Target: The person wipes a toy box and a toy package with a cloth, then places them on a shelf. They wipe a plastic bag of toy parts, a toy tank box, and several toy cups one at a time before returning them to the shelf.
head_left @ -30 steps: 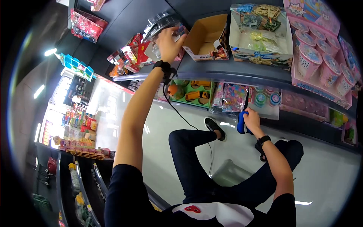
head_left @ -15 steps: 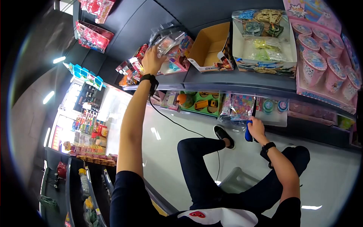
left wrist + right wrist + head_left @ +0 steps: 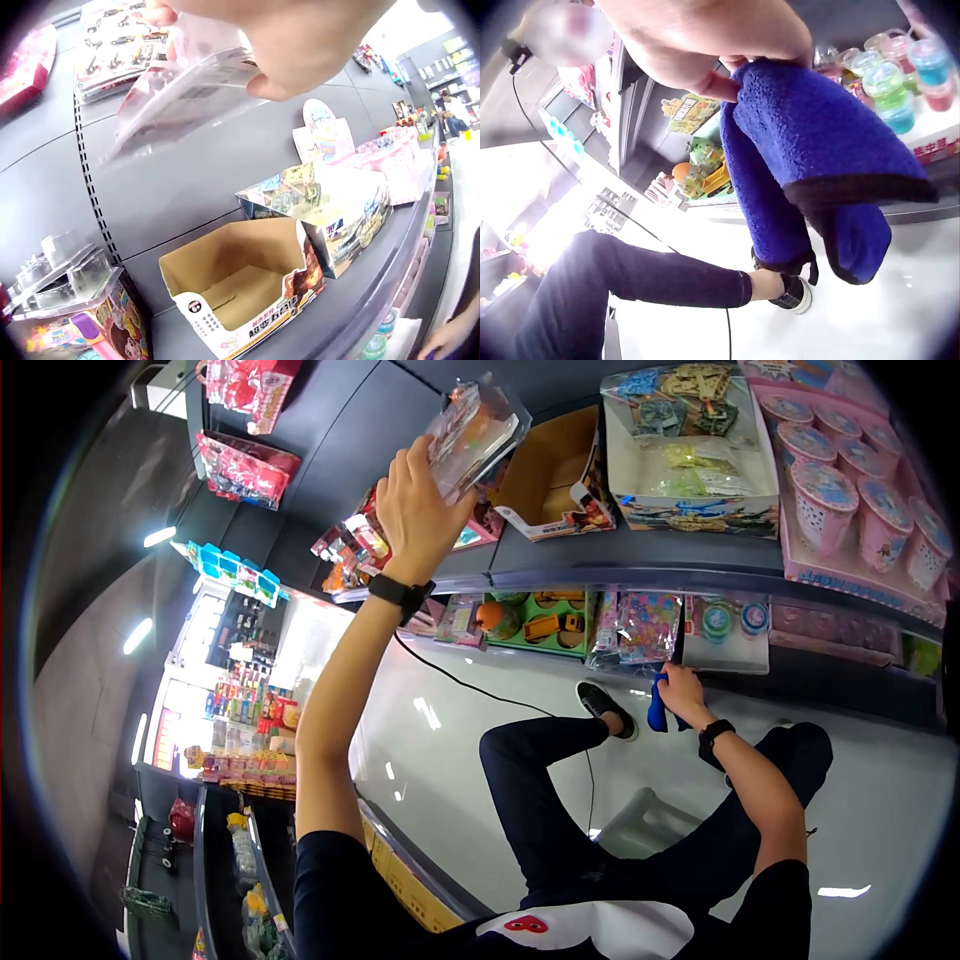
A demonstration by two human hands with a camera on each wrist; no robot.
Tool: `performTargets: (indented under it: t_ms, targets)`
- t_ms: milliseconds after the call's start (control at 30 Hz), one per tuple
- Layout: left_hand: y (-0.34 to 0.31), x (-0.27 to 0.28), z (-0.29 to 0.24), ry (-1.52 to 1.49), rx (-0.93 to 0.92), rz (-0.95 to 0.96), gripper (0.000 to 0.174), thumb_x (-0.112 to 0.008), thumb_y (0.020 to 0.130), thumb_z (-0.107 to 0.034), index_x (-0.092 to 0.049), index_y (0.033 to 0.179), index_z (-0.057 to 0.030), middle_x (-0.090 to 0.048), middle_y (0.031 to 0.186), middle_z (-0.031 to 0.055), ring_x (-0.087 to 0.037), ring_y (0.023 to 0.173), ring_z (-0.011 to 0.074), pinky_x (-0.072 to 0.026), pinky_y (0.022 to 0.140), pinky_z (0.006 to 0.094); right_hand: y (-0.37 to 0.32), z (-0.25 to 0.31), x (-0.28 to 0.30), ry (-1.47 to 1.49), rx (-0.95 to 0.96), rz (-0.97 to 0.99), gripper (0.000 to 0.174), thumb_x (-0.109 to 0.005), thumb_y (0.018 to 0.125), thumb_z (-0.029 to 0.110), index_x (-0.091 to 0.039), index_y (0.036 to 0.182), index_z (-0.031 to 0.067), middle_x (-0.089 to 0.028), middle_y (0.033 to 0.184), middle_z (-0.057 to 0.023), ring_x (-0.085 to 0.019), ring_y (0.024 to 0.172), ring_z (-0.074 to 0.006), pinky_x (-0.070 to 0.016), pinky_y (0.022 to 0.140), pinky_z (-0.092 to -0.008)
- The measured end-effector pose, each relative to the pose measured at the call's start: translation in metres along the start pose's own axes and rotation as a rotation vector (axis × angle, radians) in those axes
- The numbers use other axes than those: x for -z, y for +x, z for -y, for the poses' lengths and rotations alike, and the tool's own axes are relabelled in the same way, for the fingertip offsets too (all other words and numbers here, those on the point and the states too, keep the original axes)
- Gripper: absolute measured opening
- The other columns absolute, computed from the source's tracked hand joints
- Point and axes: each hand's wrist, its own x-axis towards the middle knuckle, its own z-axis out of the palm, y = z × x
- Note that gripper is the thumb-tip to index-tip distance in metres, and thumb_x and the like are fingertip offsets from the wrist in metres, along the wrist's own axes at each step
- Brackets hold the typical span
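My left hand (image 3: pixel 415 515) holds a clear plastic package (image 3: pixel 475 440) up above the shelf, its thumb on the near side. In the left wrist view the package (image 3: pixel 180 97) slants downward from the fingers; its contents are blurred. Just beneath and to the right stands an open-topped cardboard display box (image 3: pixel 247 281). Down in front of the lower shelf, my right hand (image 3: pixel 683 690) grips a blue cloth (image 3: pixel 657 705). In the right wrist view this fluffy cloth (image 3: pixel 802 127) hangs folded from the pinching fingers, with dark edging along its border.
Beside the display box are a box of bagged toys (image 3: pixel 690 450) and a pink tray of cups (image 3: pixel 830 490). Small packaged toys (image 3: pixel 350 550) lie left. The lower shelf holds a green toy box (image 3: pixel 545 625) and bagged beads (image 3: pixel 648 625). A stool (image 3: pixel 645 822) stands below; a cable (image 3: pixel 470 680) hangs across.
My left hand has lifted the clear package up and away from the toys on the upper shelf. My right hand keeps the blue cloth in nearly the same place.
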Motion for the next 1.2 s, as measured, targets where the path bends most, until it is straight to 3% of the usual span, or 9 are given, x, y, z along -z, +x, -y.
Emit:
performTargets:
  t_ms: [167, 267, 400, 500, 600, 633, 733, 933, 1200]
  targets:
    - [0.012, -0.077, 0.001, 0.003, 0.030, -0.131, 0.089, -0.082, 0.066, -0.035, -0.035, 0.135, -0.0047, -0.047, 0.121, 0.0191, -0.049, 0.106, 0.0356, -0.0379, 0.088, 0.0449, -0.011, -0.002, 0.020, 0.030, -0.013, -0.061, 0.021, -0.057, 0.079, 0.016, -0.063, 0.096, 0.0060, -0.066, 0.088, -0.0207, -0.064, 0.084, -0.0396, -0.0515, 0.076, -0.0487]
    - [0.011, -0.133, 0.006, 0.029, -0.052, -0.021, 0.099, -0.083, 0.065, -0.043, -0.030, 0.139, -0.0045, -0.045, 0.125, 0.0211, -0.045, 0.111, 0.0385, -0.0365, 0.092, 0.0468, -0.018, -0.005, 0.032, 0.051, -0.021, -0.100, 0.020, -0.057, 0.078, 0.015, -0.062, 0.095, 0.0056, -0.066, 0.089, -0.0207, -0.063, 0.084, -0.0398, -0.0513, 0.077, -0.0486]
    - [0.003, -0.181, 0.006, -0.085, -0.221, 0.498, 0.093, -0.081, 0.065, -0.044, -0.038, 0.140, -0.0098, -0.041, 0.129, 0.0213, -0.040, 0.117, 0.0387, -0.0319, 0.097, 0.0503, -0.023, -0.012, 0.045, 0.064, -0.006, -0.110, 0.019, -0.057, 0.078, 0.014, -0.061, 0.094, 0.0053, -0.065, 0.090, -0.0193, -0.063, 0.085, -0.0387, -0.0509, 0.075, -0.0486]
    - [0.019, -0.199, 0.000, -0.054, -0.088, 0.510, 0.077, -0.080, 0.065, -0.042, -0.048, 0.127, -0.0094, -0.045, 0.123, 0.0194, -0.043, 0.114, 0.0384, -0.0369, 0.093, 0.0495, -0.023, -0.019, 0.042, 0.072, 0.012, -0.148, 0.018, -0.058, 0.078, 0.014, -0.060, 0.094, 0.0064, -0.065, 0.090, -0.0179, -0.063, 0.083, -0.0377, -0.0508, 0.071, -0.0484]
    - [0.060, -0.211, 0.000, -0.183, 0.339, 0.159, 0.062, -0.083, 0.061, -0.045, -0.050, 0.099, -0.0075, -0.051, 0.106, 0.0148, -0.051, 0.101, 0.0357, -0.0437, 0.083, 0.0472, -0.022, -0.018, 0.041, 0.080, -0.018, -0.132, 0.018, -0.058, 0.078, 0.014, -0.060, 0.094, 0.0063, -0.066, 0.090, -0.0169, -0.063, 0.083, -0.0377, -0.0506, 0.071, -0.0482]
    - [0.069, -0.209, -0.002, -0.133, 0.363, 0.159, 0.074, -0.085, 0.059, -0.046, -0.050, 0.112, -0.0074, -0.049, 0.115, 0.0169, -0.048, 0.108, 0.0373, -0.0414, 0.087, 0.0488, -0.023, -0.016, 0.041, 0.087, -0.014, -0.125, 0.018, -0.058, 0.078, 0.014, -0.060, 0.094, 0.0061, -0.066, 0.090, -0.0168, -0.063, 0.083, -0.0379, -0.0505, 0.071, -0.0484]
    - [0.093, -0.218, 0.008, -0.024, -0.011, 0.110, 0.092, -0.085, 0.057, -0.050, -0.045, 0.128, -0.0079, -0.045, 0.127, 0.0196, -0.042, 0.118, 0.0396, -0.0375, 0.093, 0.0506, -0.022, -0.011, 0.039, 0.121, -0.025, -0.076, 0.020, -0.058, 0.078, 0.014, -0.060, 0.095, 0.0050, -0.066, 0.090, -0.0180, -0.063, 0.084, -0.0387, -0.0502, 0.073, -0.0484]
    - [0.109, -0.221, 0.023, -0.068, -0.164, 0.061, 0.101, -0.081, 0.060, -0.056, -0.039, 0.139, -0.0086, -0.040, 0.135, 0.0205, -0.036, 0.124, 0.0408, -0.0325, 0.099, 0.0514, -0.014, -0.018, 0.018, 0.117, -0.001, -0.055, 0.022, -0.057, 0.077, 0.014, -0.060, 0.096, 0.0050, -0.066, 0.088, -0.0183, -0.063, 0.082, -0.0388, -0.0507, 0.073, -0.0488]
    - [0.038, -0.185, 0.166, 0.260, 0.457, 0.383, 0.093, -0.070, 0.068, -0.066, -0.043, 0.136, -0.0088, -0.045, 0.133, 0.0238, -0.039, 0.126, 0.0403, -0.0304, 0.103, 0.0518, -0.016, -0.019, 0.012, 0.088, 0.005, -0.031, 0.018, -0.057, 0.076, 0.014, -0.059, 0.092, 0.0056, -0.066, 0.086, -0.0185, -0.063, 0.081, -0.0389, -0.0495, 0.072, -0.0494]
